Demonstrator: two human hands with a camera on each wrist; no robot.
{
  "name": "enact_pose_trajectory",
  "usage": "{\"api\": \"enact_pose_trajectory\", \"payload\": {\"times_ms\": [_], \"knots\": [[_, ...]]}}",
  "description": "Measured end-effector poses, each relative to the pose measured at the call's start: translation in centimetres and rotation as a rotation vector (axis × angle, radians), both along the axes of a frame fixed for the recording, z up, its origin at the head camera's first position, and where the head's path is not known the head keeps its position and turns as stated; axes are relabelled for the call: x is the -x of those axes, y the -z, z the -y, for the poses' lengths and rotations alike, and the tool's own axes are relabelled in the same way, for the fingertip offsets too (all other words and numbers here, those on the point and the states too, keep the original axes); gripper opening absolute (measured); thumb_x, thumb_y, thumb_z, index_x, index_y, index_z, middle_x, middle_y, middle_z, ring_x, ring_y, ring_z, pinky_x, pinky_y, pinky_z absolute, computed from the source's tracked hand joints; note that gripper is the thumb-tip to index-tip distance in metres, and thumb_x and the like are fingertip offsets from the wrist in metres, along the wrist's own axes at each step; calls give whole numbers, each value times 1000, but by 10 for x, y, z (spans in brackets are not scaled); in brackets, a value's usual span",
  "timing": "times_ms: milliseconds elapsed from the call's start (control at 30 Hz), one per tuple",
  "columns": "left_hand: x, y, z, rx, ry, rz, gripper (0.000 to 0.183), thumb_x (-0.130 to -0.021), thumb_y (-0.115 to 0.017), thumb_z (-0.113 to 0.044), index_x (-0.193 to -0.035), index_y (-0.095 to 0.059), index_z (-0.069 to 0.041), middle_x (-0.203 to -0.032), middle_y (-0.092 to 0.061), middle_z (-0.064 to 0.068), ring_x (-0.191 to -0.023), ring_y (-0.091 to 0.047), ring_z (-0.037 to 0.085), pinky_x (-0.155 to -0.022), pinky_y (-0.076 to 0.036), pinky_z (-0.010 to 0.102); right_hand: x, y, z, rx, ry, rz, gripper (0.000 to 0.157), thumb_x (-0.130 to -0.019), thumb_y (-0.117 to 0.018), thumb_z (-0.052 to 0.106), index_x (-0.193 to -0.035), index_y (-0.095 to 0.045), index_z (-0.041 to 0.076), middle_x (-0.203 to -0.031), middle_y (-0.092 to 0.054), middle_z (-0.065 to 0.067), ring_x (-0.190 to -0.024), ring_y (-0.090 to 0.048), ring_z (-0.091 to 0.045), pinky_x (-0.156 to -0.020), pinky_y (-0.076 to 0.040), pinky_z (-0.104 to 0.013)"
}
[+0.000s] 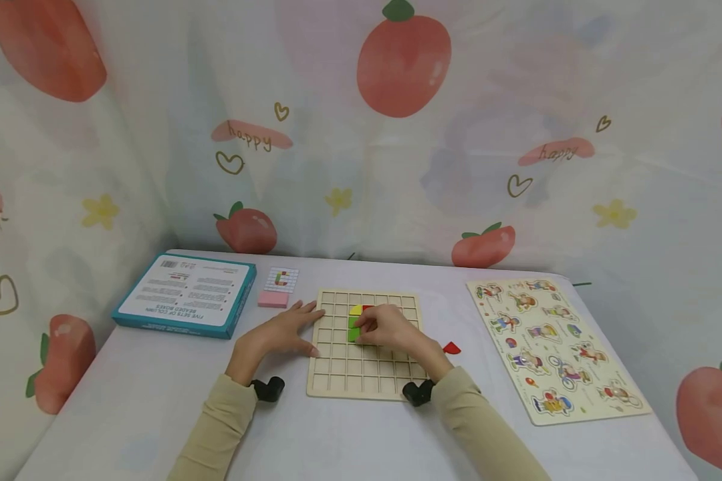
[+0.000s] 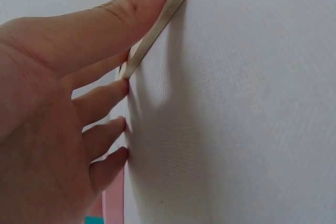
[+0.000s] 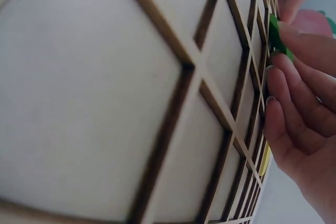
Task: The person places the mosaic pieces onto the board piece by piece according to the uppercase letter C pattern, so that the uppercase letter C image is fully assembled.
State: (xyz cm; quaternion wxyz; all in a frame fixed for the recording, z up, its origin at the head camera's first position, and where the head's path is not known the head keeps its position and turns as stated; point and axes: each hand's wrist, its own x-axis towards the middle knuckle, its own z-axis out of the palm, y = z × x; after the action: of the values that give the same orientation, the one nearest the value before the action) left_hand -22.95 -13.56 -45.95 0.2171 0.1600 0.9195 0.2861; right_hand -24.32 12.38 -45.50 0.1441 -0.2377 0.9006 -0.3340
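A pale wooden grid board [image 1: 337, 385] lies in front of the person. My left hand [image 1: 281, 331] rests at its left edge, fingers spread and the thumb on the rim; in the left wrist view the thumb [image 2: 121, 17] overlaps the board's side. Over the middle of the grid, my right hand [image 1: 392, 327] pinches a green block [image 3: 275, 34] between thumb and fingers, low against the cells. Green [image 1: 353, 333], yellow [image 1: 355, 310] and red [image 1: 367, 307] pieces sit together in the grid, partly hidden by that hand. A loose red quarter-round piece [image 1: 452, 348] lies right of the board.
To the left lies a teal-and-white box [image 1: 183, 294]. Behind the left hand are a pattern card [image 1: 281, 279] and a pink block [image 1: 273, 299]. A wooden picture puzzle [image 1: 553, 347] covers the right side of the white tabletop [image 1: 337, 441]. A printed curtain hangs behind.
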Motion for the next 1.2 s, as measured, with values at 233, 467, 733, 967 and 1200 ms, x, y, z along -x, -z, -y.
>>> {"api": "enact_pose_trajectory", "payload": {"times_ms": [233,467,733,967,1200], "knots": [[1,3,-1,-10,8,-3,91,-83,-86,-31,-160,-40,-15,-172,-22,11,-160,-8,38,-124,-18,64,-2,1,4,-37,11,-11,21,-84,-84,9,-103,-77,4,-77,-68,3,-68,-57,-5,-66,-48,-21],[2,4,-2,-13,4,-10,91,-83,-87,-31,-160,-40,-17,-172,-22,10,-161,-6,37,-125,-18,64,-4,-2,-2,-26,-25,-13,23,-85,-82,6,-107,-76,4,-81,-69,2,-73,-60,-6,-69,-51,-22],[1,7,-2,-21,-22,-13,97,-81,-88,-29,-161,-36,-15,-172,-23,8,-161,-7,35,-126,-17,61,-10,-7,-28,8,-36,-64,20,-91,-75,7,-111,-75,4,-92,-72,1,-84,-63,-9,-78,-54,-24],[0,6,-3,-34,-24,-21,102,-80,-89,-28,-162,-32,-8,-171,-25,8,-161,-8,36,-127,-16,58,-21,-7,-56,10,12,-133,17,-92,-73,7,-109,-76,6,-93,-73,0,-83,-62,-10,-76,-53,-24],[0,5,-2,-38,-14,-26,101,-81,-88,-31,-162,-32,-9,-171,-24,9,-161,-7,37,-127,-15,59,-29,-10,-80,4,91,-131,16,-93,-71,7,-108,-76,6,-94,-72,0,-83,-61,-13,-74,-52,-25]]}}
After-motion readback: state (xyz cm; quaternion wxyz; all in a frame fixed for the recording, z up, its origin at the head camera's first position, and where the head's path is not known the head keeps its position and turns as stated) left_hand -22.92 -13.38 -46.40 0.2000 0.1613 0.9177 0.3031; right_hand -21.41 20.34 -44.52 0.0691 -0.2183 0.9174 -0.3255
